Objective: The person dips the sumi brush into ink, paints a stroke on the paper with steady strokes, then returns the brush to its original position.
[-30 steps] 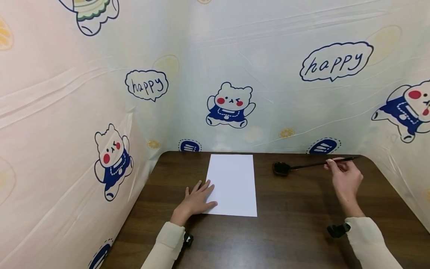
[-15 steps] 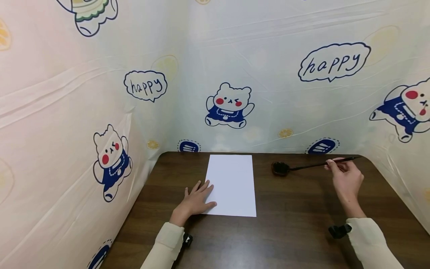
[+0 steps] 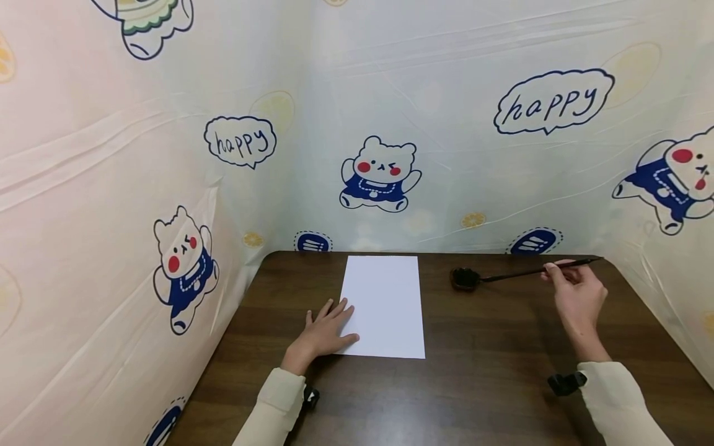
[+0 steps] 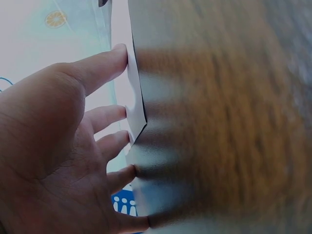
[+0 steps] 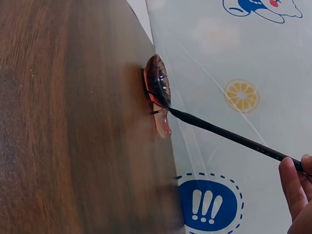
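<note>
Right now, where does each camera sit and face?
Head: worn there, facing forward and down at the table; left hand, right hand and sleeves show.
Left wrist: worn there, looking low across the table at the paper; only the left hand shows.
Right wrist: worn there, facing the brush and dish; part of the right hand shows.
Shared by head and right wrist: brush and dish.

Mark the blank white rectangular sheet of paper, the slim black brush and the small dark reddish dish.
Blank white sheet of paper (image 3: 387, 303), head view: middle of its upper face.
Slim black brush (image 5: 231, 136), right wrist view: middle of the handle.
Small dark reddish dish (image 5: 163, 124), right wrist view: its pale red end.
</note>
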The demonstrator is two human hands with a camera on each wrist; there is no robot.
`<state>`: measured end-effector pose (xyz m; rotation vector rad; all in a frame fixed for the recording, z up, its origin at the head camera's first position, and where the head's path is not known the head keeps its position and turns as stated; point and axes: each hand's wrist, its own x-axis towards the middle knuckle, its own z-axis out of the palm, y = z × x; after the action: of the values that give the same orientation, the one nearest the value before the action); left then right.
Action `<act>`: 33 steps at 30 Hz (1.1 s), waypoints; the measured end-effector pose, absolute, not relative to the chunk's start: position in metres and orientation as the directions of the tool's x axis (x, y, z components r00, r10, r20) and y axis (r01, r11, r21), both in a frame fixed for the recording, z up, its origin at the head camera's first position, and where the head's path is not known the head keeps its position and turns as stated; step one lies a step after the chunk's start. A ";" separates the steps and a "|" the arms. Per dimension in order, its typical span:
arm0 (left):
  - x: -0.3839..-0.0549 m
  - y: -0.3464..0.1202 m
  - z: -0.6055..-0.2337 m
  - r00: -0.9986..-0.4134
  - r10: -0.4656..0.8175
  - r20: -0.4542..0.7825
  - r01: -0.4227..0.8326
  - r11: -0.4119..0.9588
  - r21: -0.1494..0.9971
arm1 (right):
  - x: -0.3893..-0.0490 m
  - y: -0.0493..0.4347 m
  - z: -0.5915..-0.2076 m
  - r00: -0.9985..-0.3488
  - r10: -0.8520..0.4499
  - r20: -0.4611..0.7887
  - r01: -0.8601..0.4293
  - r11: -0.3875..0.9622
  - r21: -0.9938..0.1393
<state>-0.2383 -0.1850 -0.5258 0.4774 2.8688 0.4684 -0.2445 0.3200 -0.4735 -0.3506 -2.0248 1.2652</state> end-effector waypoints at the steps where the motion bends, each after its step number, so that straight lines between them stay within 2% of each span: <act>1: -0.238 -0.185 -0.526 -0.929 0.343 -0.139 0.281 0.899 0.336 | -0.244 0.320 -0.473 -0.708 0.562 0.428 -0.137 0.485 -0.864; 11: -0.239 -0.185 -0.525 -0.931 0.329 -0.156 0.266 0.907 0.327 | -0.243 0.322 -0.464 -0.688 0.560 0.461 -0.178 0.486 -0.856; 21: -0.238 -0.185 -0.522 -0.927 0.342 -0.153 0.277 0.901 0.334 | -0.244 0.319 -0.456 -0.697 0.550 0.459 -0.221 0.444 -0.868; 33: -0.238 -0.185 -0.523 -0.928 0.338 -0.158 0.270 0.901 0.339 | -0.246 0.307 -0.444 -0.683 0.520 0.513 -0.277 0.465 -0.841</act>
<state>-0.2380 -0.1846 -0.5235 0.4614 2.8530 0.4642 -0.2457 0.3075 -0.4444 -0.2026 -1.9360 1.2991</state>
